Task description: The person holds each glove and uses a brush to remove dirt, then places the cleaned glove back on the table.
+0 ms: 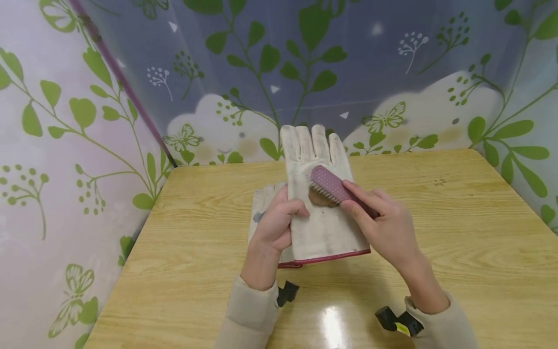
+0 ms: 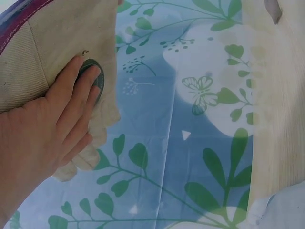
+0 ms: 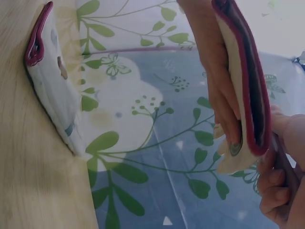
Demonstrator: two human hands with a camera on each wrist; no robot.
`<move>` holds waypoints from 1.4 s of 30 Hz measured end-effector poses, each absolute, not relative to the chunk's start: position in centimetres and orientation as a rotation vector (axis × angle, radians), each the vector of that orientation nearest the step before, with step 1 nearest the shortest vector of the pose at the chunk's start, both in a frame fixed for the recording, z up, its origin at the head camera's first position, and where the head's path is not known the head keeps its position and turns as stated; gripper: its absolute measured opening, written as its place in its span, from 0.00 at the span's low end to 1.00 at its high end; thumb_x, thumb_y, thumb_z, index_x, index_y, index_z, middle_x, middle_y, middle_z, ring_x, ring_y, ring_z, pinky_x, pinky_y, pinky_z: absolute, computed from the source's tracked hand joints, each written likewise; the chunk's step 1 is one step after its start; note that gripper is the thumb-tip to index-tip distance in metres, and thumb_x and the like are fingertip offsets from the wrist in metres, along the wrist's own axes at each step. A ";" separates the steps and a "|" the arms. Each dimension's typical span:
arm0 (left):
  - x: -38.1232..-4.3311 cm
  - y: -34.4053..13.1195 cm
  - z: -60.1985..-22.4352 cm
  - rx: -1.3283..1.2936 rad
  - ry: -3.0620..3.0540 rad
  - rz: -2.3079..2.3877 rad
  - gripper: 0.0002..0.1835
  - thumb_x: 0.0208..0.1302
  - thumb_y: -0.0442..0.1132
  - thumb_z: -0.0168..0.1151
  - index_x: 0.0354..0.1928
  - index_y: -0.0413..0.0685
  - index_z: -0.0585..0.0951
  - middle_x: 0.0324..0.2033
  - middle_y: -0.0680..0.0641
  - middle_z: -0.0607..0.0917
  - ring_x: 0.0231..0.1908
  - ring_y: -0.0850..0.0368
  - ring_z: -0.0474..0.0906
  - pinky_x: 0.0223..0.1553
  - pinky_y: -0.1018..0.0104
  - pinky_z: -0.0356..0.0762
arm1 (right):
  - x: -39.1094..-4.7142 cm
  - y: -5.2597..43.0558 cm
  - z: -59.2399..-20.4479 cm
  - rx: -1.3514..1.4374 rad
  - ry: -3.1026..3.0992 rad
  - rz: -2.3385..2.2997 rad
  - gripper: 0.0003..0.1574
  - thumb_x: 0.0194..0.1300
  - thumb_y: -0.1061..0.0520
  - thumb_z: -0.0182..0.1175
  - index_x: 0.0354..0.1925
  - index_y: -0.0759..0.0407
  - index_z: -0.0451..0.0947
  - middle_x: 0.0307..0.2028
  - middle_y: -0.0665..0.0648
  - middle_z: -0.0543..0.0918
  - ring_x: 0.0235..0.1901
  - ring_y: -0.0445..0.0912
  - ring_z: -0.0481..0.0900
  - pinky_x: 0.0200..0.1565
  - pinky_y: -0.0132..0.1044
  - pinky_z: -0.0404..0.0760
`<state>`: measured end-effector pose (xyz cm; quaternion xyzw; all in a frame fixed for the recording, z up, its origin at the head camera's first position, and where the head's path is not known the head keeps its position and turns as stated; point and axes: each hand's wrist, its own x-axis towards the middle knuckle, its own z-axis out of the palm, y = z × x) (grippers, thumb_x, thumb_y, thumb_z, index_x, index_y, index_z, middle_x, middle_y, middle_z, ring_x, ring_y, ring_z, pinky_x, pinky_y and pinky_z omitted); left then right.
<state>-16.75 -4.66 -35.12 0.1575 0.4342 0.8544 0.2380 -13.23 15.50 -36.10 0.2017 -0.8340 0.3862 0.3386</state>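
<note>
My left hand holds up a cream cloth work glove with a red hem, thumb on its front. In the left wrist view, the fingers of that hand lie against the glove's back, partly over a dark green round patch. My right hand grips a purple brush by its handle. Its bristles meet the glove at a brown patch, partly hidden by the brush. Beneath, a second cream glove lies on the table, mostly covered in the head view; the right wrist view shows its side.
The wood-grain table has a patterned sheet with leaves and butterflies standing behind it. Another patterned sheet rises at the left. Small black devices are strapped at both wrists, over beige sleeves.
</note>
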 end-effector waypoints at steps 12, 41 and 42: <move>-16.5 -4.5 -35.0 0.415 1.251 2.310 0.40 0.45 0.20 0.41 0.65 0.48 0.60 0.51 0.45 0.75 0.49 0.54 0.75 0.49 0.63 0.74 | -14.5 16.5 -37.2 0.459 -2.120 1.066 0.25 0.54 0.62 0.68 0.53 0.54 0.80 0.27 0.55 0.82 0.21 0.37 0.66 0.21 0.26 0.63; -17.4 -5.4 -34.6 0.468 1.299 2.392 0.26 0.61 0.26 0.46 0.63 0.44 0.61 0.50 0.44 0.76 0.48 0.52 0.78 0.48 0.60 0.77 | -12.5 13.6 -32.7 0.657 -2.484 0.722 0.36 0.66 0.65 0.53 0.69 0.42 0.62 0.29 0.53 0.68 0.18 0.39 0.58 0.20 0.29 0.64; -17.4 -5.5 -34.6 0.475 1.310 2.396 0.26 0.61 0.26 0.47 0.62 0.44 0.62 0.49 0.44 0.77 0.47 0.52 0.78 0.47 0.60 0.78 | -12.5 13.4 -32.7 0.647 -2.520 0.721 0.35 0.68 0.63 0.52 0.69 0.41 0.61 0.30 0.53 0.68 0.18 0.40 0.59 0.20 0.30 0.64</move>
